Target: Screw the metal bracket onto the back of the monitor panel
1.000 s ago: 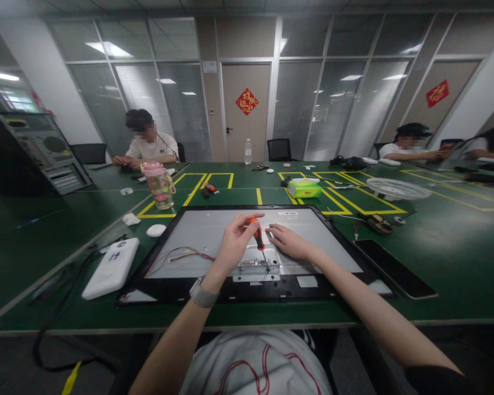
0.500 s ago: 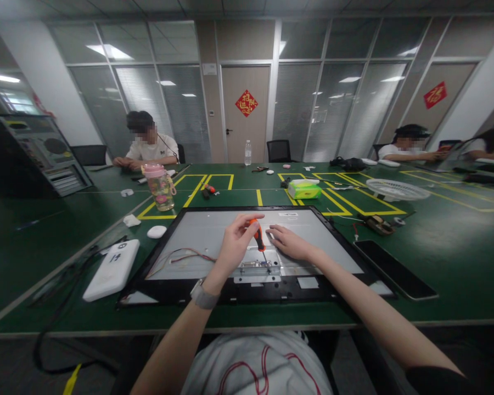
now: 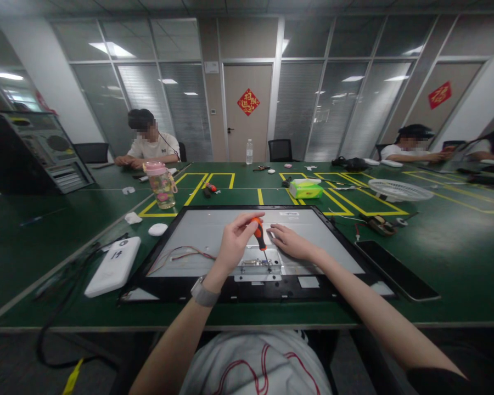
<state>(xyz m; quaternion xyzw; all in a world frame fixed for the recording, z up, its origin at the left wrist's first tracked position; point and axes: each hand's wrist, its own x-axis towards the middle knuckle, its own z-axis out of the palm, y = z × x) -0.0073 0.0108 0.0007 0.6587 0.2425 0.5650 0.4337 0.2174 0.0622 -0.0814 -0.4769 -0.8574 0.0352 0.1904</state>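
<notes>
A flat monitor panel (image 3: pixel 201 230) lies face down on the green table, silver back up, in a black frame. My left hand (image 3: pixel 234 241) is closed round the orange and black handle of a small screwdriver (image 3: pixel 258 235), which stands nearly upright with its tip on a metal bracket (image 3: pixel 257 269) near the panel's front edge. My right hand (image 3: pixel 290 242) rests flat on the panel just right of the screwdriver, fingers stretched toward its handle. Thin red and white wires (image 3: pixel 181 253) trail over the panel to the left of my left hand.
A white device (image 3: pixel 113 266) and black cable (image 3: pixel 61 307) lie at the left. A dark phone (image 3: pixel 397 270) lies at the right. Further back stand a pink-lidded bottle (image 3: pixel 160 184), a green tissue pack (image 3: pixel 304 188) and a fan grille (image 3: pixel 397 189). Other people sit at the far side.
</notes>
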